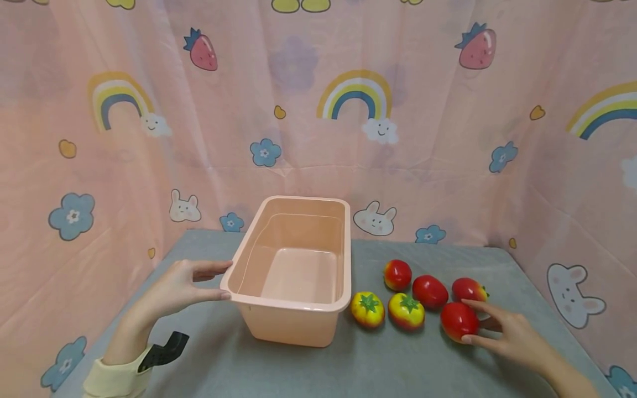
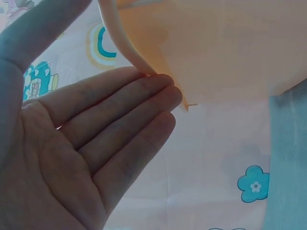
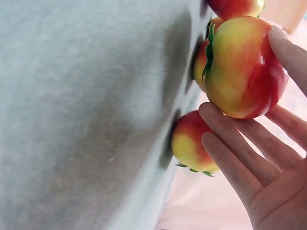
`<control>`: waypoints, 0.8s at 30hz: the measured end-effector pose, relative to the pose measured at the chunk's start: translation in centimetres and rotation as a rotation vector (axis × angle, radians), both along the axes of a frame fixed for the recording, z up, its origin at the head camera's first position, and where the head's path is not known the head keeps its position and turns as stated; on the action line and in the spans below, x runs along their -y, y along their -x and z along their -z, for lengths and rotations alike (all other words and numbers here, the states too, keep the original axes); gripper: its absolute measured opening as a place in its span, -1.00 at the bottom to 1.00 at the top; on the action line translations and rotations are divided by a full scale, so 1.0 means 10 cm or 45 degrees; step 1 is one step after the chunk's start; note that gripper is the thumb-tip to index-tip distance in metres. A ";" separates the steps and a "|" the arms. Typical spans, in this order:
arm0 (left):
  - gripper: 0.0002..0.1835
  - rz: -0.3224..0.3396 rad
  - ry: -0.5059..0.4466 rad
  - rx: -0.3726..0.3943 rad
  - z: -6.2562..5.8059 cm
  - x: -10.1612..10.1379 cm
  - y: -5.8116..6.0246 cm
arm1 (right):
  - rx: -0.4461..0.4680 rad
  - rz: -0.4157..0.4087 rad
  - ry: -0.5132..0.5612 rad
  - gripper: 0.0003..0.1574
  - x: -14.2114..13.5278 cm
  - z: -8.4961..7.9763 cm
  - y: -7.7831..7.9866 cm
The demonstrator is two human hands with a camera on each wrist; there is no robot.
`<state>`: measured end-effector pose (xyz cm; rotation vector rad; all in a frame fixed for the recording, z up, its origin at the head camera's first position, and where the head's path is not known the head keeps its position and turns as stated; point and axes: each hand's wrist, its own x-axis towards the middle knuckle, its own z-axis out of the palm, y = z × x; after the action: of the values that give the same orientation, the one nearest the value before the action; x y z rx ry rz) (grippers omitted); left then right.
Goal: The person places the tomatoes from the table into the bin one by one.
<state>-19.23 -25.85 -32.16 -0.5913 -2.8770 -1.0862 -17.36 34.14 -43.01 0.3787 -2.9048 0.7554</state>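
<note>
The right hand pinches a red fruit from opposite sides, thumb against fingers, which suits its smooth roundness. The left hand, fingers straight and thumb spread, touches the near-left rim of the peach bin, seemingly to steady it. Two leaf-up fruits sit just right of the bin on the table, three redder fruits behind; a patterned curtain hangs beyond

Soft light — left-wrist view dimmest.
</note>
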 end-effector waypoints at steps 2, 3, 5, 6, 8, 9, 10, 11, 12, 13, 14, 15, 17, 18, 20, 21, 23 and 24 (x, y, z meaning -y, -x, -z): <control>-0.29 -0.003 0.001 0.005 0.00 0.00 0.00 | -0.010 -0.003 -0.002 -0.11 0.01 -0.03 0.00; -0.28 -0.004 0.001 0.007 0.00 0.00 0.00 | -0.020 -0.005 -0.004 -0.11 0.02 -0.05 0.00; -0.28 -0.007 0.001 0.011 0.00 0.00 0.00 | -0.040 -0.009 -0.009 -0.11 0.03 -0.07 0.00; -0.28 -0.007 -0.001 0.011 0.00 0.00 -0.01 | -0.051 -0.011 -0.014 -0.12 0.04 -0.09 0.01; -0.28 -0.008 0.000 0.011 -0.01 0.00 -0.01 | -0.069 -0.016 -0.020 -0.11 0.05 -0.11 0.01; -0.28 -0.007 -0.001 0.011 -0.01 0.00 -0.01 | -0.079 -0.018 -0.021 -0.11 0.06 -0.13 0.02; -0.28 -0.007 -0.001 0.011 -0.01 0.00 -0.01 | -0.085 -0.021 -0.023 -0.10 0.07 -0.14 0.02; -0.28 -0.007 0.000 0.010 -0.01 0.00 0.00 | -0.094 -0.023 -0.025 -0.10 0.08 -0.15 0.03; -0.28 -0.007 -0.001 0.010 -0.01 0.00 0.00 | -0.098 -0.025 -0.027 -0.10 0.08 -0.17 0.03; -0.28 -0.008 0.000 0.011 -0.01 0.00 0.00 | -0.104 -0.028 -0.028 -0.09 0.09 -0.18 0.04; -0.28 -0.007 -0.002 0.011 -0.01 0.00 0.00 | -0.116 -0.032 -0.031 -0.09 0.10 -0.20 0.05; -0.28 -0.006 -0.003 0.013 -0.01 0.00 0.00 | -0.129 -0.038 -0.035 -0.09 0.10 -0.21 0.05; -0.28 -0.004 -0.006 0.015 -0.01 0.00 -0.01 | -0.162 -0.050 -0.040 -0.11 0.12 -0.24 0.06; -0.28 -0.003 -0.009 0.015 -0.01 0.00 -0.01 | -0.174 -0.054 -0.044 -0.12 0.13 -0.26 0.07; -0.28 0.002 -0.012 0.013 -0.01 0.00 0.00 | -0.208 -0.063 -0.048 -0.13 0.16 -0.29 0.09; -0.28 0.003 -0.012 0.011 0.00 0.00 0.00 | -0.212 -0.062 -0.043 -0.14 0.17 -0.30 0.10; -0.28 0.004 -0.012 0.007 0.00 0.00 0.00 | -0.214 -0.062 -0.024 -0.15 0.21 -0.33 0.12; -0.28 0.004 -0.012 0.005 0.00 0.00 0.00 | -0.207 -0.065 -0.013 -0.15 0.22 -0.34 0.13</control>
<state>-19.22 -25.82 -32.13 -0.5947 -2.8741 -1.1019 -18.64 31.93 -39.62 0.4930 -2.7576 0.6822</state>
